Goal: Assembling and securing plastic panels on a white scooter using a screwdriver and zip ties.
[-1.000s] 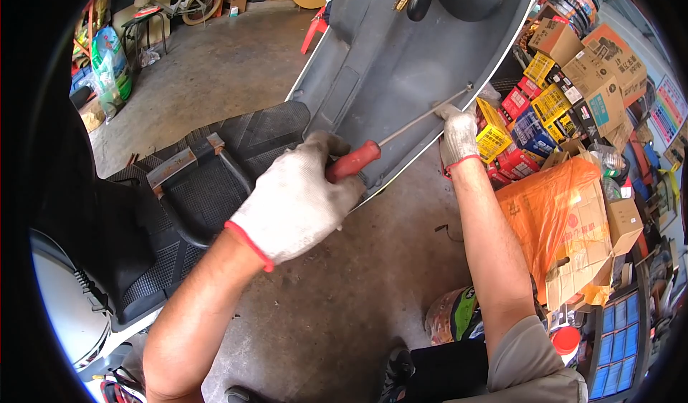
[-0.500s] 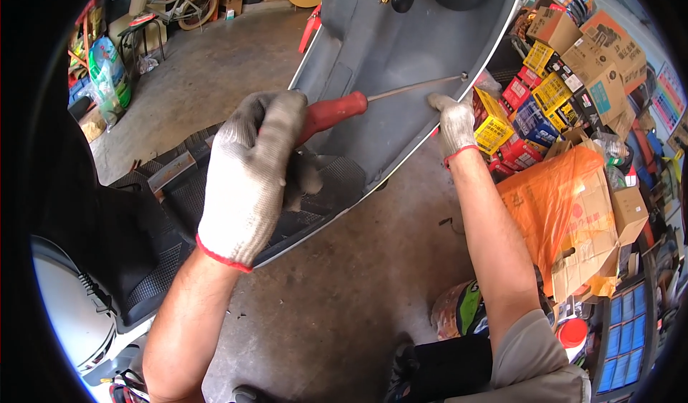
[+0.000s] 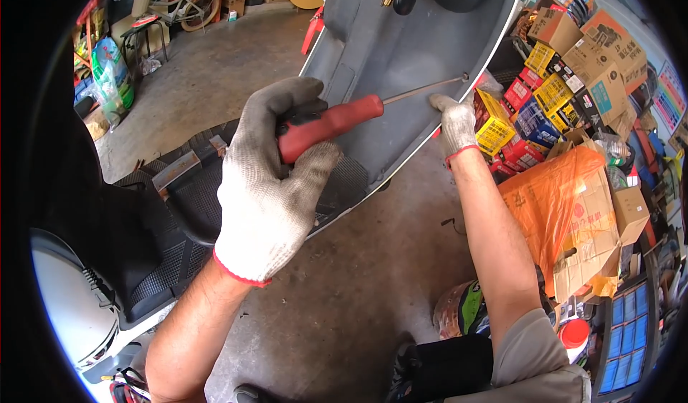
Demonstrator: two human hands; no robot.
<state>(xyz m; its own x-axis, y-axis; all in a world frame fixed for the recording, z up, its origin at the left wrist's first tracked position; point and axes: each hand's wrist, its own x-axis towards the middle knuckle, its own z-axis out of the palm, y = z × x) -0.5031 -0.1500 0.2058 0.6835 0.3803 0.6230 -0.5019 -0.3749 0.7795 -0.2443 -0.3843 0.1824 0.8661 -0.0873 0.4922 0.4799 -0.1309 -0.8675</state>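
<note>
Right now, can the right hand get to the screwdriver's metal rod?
Probably yes: the right hand holds the grey panel by its edge, close to the metal rod, with nothing visible between them.

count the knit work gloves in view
2: one knit glove on the left hand, holding the red-handled screwdriver; the other on the right hand, at the edge of the grey scooter panel. More could be hidden elsewhere.

The left hand (image 3: 261, 191) has rolled around the red screwdriver (image 3: 333, 125).
</note>
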